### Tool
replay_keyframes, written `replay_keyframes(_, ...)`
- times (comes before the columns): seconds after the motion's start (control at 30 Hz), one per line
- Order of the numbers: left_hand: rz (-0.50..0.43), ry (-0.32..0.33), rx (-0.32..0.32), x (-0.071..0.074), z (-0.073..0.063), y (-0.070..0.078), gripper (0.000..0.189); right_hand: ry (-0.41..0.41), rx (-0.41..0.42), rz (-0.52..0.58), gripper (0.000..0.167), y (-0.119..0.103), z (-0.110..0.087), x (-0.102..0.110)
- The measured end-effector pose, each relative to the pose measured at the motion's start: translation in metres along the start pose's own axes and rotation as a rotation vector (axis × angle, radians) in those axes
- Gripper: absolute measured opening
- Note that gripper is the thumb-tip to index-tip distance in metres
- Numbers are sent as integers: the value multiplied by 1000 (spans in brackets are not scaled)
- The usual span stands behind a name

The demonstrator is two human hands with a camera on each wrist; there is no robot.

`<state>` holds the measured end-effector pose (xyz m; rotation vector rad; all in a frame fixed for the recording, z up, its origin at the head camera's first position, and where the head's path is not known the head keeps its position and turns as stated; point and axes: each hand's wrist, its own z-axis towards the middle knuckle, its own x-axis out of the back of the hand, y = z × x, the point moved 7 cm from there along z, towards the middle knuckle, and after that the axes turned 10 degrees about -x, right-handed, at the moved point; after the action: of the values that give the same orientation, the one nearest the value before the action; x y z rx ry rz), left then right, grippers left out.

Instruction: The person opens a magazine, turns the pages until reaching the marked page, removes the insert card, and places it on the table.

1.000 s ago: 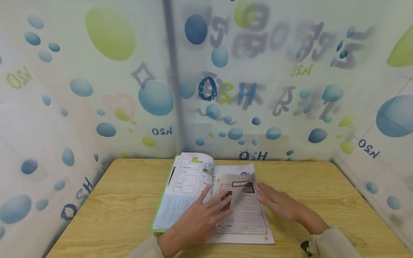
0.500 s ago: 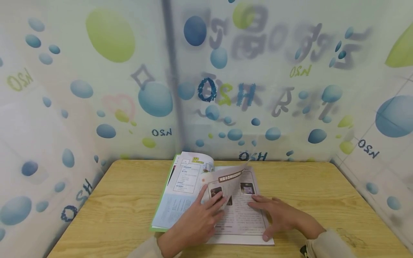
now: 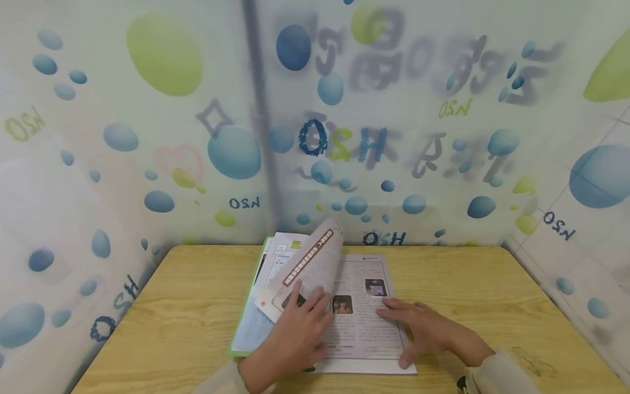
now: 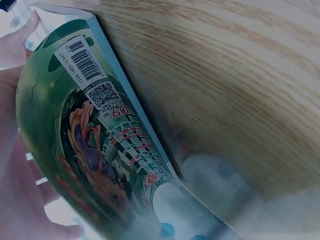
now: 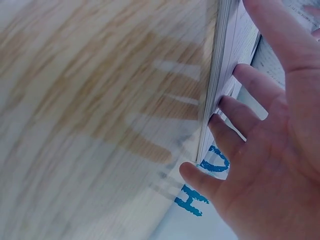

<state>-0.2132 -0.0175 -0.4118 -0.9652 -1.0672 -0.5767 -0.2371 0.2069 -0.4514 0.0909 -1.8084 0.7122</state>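
Observation:
An open magazine [image 3: 364, 339] with a green cover lies on the wooden table, a contents page showing on its left side. One printed page [image 3: 319, 256] stands half turned, its top curling up toward the wall. Against the lower part of that page my left hand [image 3: 292, 334] presses with spread fingers. My right hand [image 3: 435, 330] rests on the right margin of the right-hand page, thumb near the lower corner. From the left wrist, the cover [image 4: 85, 130] with a barcode shows beside my hand. In the right wrist view, fingertips touch the page edges [image 5: 216, 75].
The wooden table [image 3: 187, 306] spreads around the magazine on both sides. Behind and beside it hang pale wall sheets [image 3: 423, 164] printed with blue and green drops and letters. A small dark item [image 3: 461, 384] shows at the right sleeve's cuff.
The page has swung from right to left over the spine, moved along by my left hand. My right hand came in from beside the magazine onto the right-hand page, then stayed.

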Motion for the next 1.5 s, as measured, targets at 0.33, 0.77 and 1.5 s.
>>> replay_keyframes(0.33,-95,-25,68,-10,-8,-11,49,10,11,-31,104,-1,5,2)
replay_keyframes(0.77,-214,-54,154,-20,-10,-17,41,-1,8,-33,104,-6,4,3)
replay_keyframes(1.5,-288,-57,234,-24,-10,-19,40,-15,-25,-21,103,-2,2,1)
